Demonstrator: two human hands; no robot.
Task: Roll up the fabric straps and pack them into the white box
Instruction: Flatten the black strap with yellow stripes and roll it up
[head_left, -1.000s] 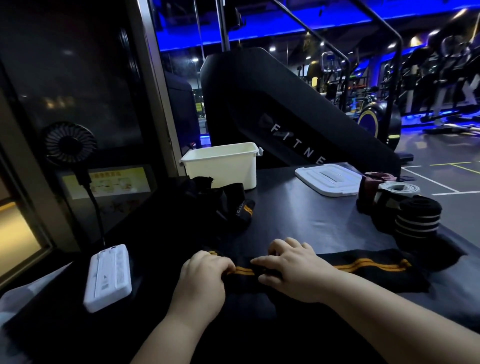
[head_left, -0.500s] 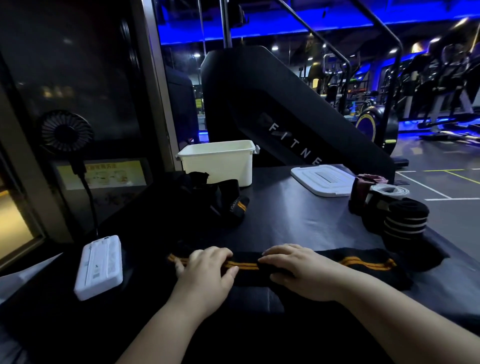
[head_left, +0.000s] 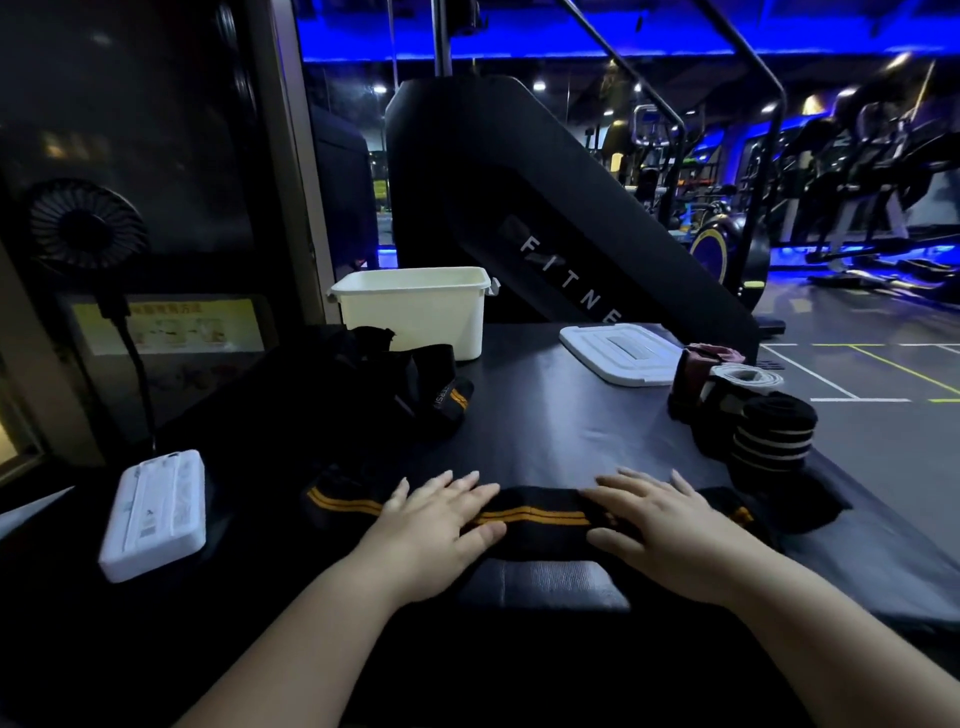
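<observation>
Flattened since a moment ago: both hands, then curled over the strap, now spread palm-down on it. Dark matte table carrying everything. Open white plastic box at far edge, left of middle; flat white lid toward far right. Long black fabric strap with twin orange stripes stretched along near edge, unrolled, well apart from box. Heap of loose black straps just before box. Finished rolled straps standing at right edge. Left hand and right hand apart, fingers splayed, pressing strap, gripping nothing. Likely risk: uneven pressure skewing first turn, giving a loose, coning roll that springs open once released, or too fat for box.
</observation>
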